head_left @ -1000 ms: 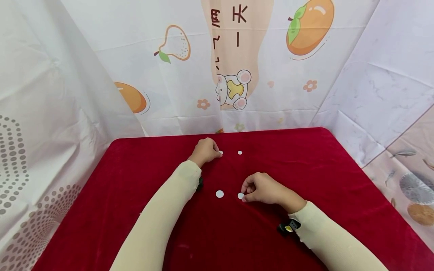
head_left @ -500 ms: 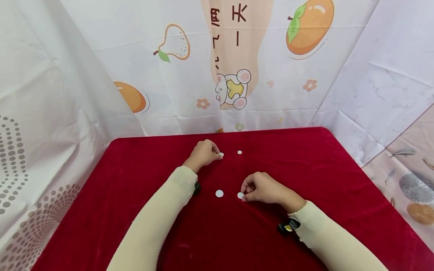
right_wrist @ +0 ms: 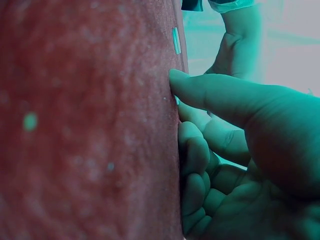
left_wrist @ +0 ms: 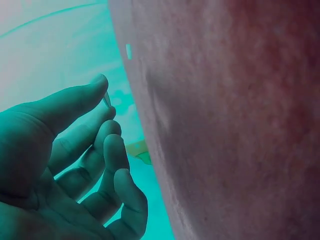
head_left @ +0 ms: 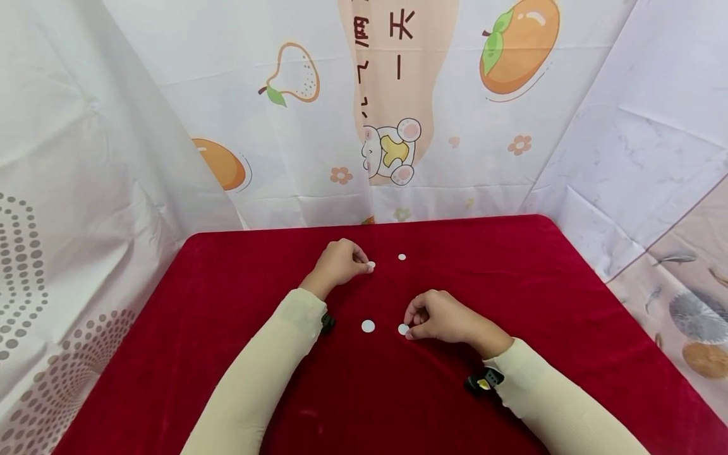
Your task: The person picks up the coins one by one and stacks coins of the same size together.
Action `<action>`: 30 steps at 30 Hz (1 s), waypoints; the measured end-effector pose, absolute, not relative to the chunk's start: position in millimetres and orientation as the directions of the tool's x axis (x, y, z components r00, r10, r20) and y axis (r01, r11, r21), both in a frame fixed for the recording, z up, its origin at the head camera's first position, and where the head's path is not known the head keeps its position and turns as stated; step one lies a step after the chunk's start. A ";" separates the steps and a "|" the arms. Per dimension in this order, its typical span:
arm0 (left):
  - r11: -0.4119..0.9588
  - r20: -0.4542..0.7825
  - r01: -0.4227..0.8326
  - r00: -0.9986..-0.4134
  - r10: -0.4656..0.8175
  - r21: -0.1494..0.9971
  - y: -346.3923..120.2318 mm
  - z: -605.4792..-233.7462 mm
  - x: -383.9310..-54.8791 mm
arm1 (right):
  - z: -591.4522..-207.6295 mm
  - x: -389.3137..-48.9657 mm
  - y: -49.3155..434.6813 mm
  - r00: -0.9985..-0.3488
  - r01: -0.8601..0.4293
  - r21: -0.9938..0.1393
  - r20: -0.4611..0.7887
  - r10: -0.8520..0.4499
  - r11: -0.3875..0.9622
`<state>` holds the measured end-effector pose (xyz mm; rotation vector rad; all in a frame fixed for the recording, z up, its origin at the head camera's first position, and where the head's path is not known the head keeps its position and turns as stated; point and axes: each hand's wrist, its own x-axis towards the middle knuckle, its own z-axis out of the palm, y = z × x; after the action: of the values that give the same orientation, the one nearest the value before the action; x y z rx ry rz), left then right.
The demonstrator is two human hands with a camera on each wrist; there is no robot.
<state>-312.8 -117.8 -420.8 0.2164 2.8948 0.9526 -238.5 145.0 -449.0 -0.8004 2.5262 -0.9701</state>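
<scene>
At the far part of the red cloth, my left hand (head_left: 339, 262) pinches a small white disc (head_left: 371, 265) by its edge. The left wrist view shows that disc (left_wrist: 107, 100) edge-on between thumb and forefinger, with the fingertips apart from the cloth. Nearer, my right hand (head_left: 446, 318) pinches a second white disc (head_left: 403, 329) between thumb and forefinger, low at the cloth. In the right wrist view the thumb hides most of this disc (right_wrist: 177, 100). Left of it a third white disc (head_left: 368, 326) lies flat. Another disc (head_left: 402, 257) lies at the back, right of the left hand.
A red velvety cloth (head_left: 256, 272) covers the table. Printed white curtains (head_left: 318, 139) stand behind its back edge and along both sides. A dark device (head_left: 483, 380) is strapped at the right wrist, and another (head_left: 327, 323) at the left.
My left hand has drawn back a little toward me, carrying its white disc away from the table's far edge. The right hand and the other discs look the same.
</scene>
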 end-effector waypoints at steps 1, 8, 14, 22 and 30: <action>0.788 -0.038 0.101 -0.987 0.156 0.607 -118.6 -421.0 -311.0 | -449.6 -238.4 145.0 -0.793 -0.386 -0.689 -0.091 -0.602 0.613; 0.750 -0.033 0.083 -0.990 0.139 0.657 -122.3 -421.0 -301.5 | -450.8 -238.1 144.7 -0.797 -0.390 -0.676 -0.092 -0.597 0.625; 0.741 -0.044 0.091 -0.986 0.161 0.665 -121.2 -420.1 -294.1 | -450.0 -239.3 145.7 -0.795 -0.391 -0.682 -0.089 -0.600 0.618; 0.733 -0.022 0.132 -0.980 0.196 0.667 -119.1 -418.0 -284.5 | -450.1 -239.9 145.9 -0.794 -0.382 -0.689 -0.097 -0.600 0.616; 0.715 -0.049 0.155 -0.965 0.256 0.681 -118.7 -413.3 -276.3 | -449.8 -239.7 146.8 -0.794 -0.379 -0.687 -0.103 -0.599 0.620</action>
<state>-276.3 -118.7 -413.3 0.3349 2.7784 1.0847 -239.7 146.8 -449.8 -0.7883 2.5236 -0.9622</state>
